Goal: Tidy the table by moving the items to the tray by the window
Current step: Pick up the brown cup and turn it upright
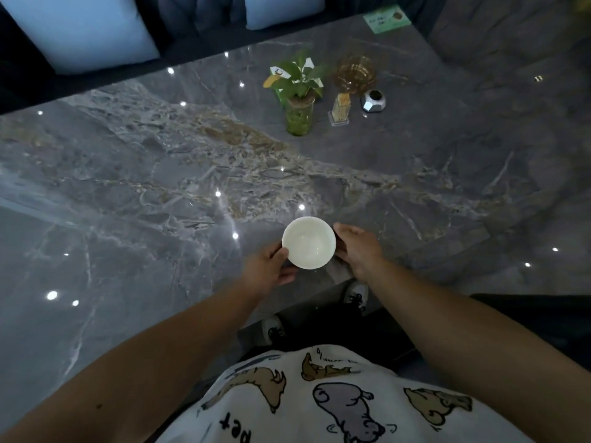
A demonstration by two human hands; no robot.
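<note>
A small empty white bowl is near the front edge of the grey marble table. My left hand cups its left side and my right hand cups its right side, both gripping it. I cannot tell whether the bowl rests on the table or hangs just above it. No tray is in view.
Toward the far side of the table stand a green glass with a leafy plant, an amber glass bowl, a toothpick holder and a silver faceted object. A green card lies at the far corner. Pale cushions line a sofa behind.
</note>
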